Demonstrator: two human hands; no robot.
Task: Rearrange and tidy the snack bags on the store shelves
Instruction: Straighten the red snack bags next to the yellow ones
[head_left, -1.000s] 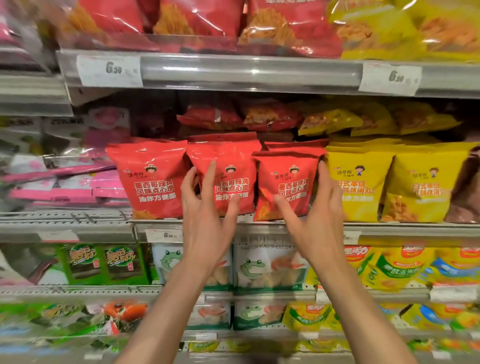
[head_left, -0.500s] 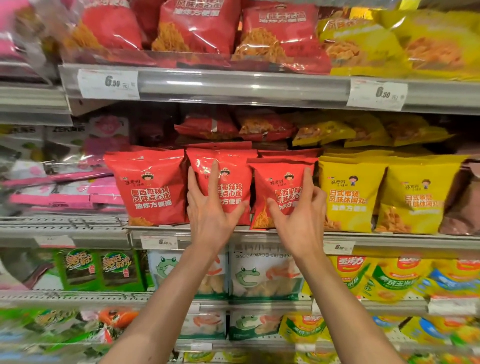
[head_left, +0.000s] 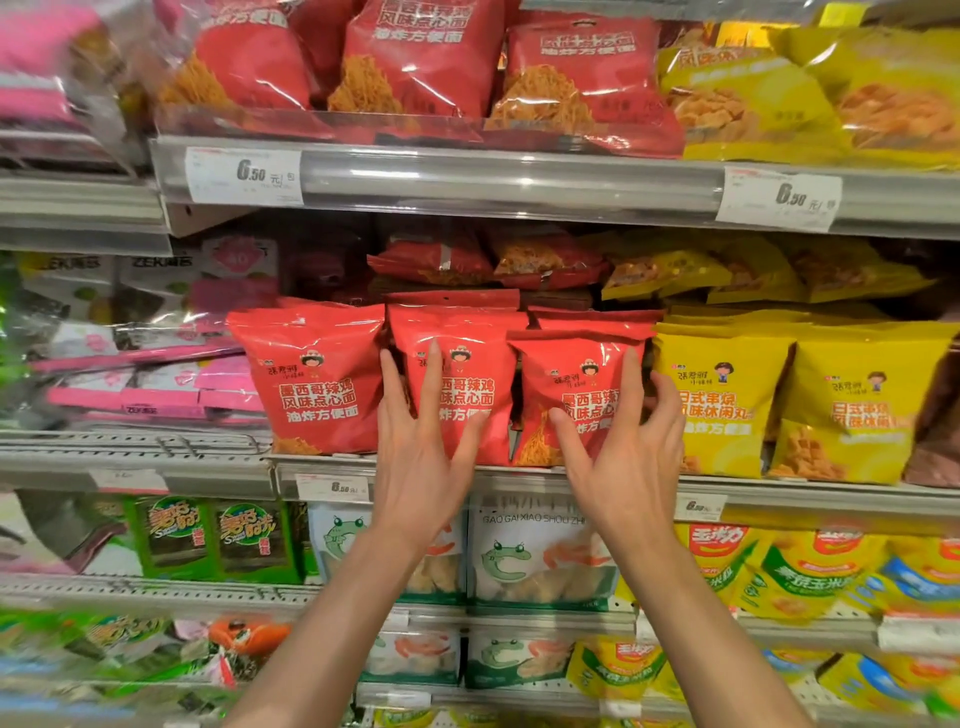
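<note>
Three red snack bags stand upright in a row on the middle shelf (head_left: 519, 480). My left hand (head_left: 423, 441) lies flat with straight fingers on the middle red bag (head_left: 467, 364). My right hand (head_left: 623, 441) spreads over the right red bag (head_left: 571, 374), thumb on its front and fingers reaching round its right edge, next to a yellow bag (head_left: 722, 400). The left red bag (head_left: 311, 379) is untouched. More red bags stand behind the front ones.
A second yellow bag (head_left: 862, 405) stands further right. Pink packs (head_left: 156, 384) lie at left. Large red and yellow bags fill the shelf above (head_left: 493, 182). White frog-print bags (head_left: 524, 561) and green packs (head_left: 218, 535) sit on the shelf below.
Both hands have closed in on the red bags. The left hand now lies flat on the middle bag, and the right hand has come to wrap the right bag's edge.
</note>
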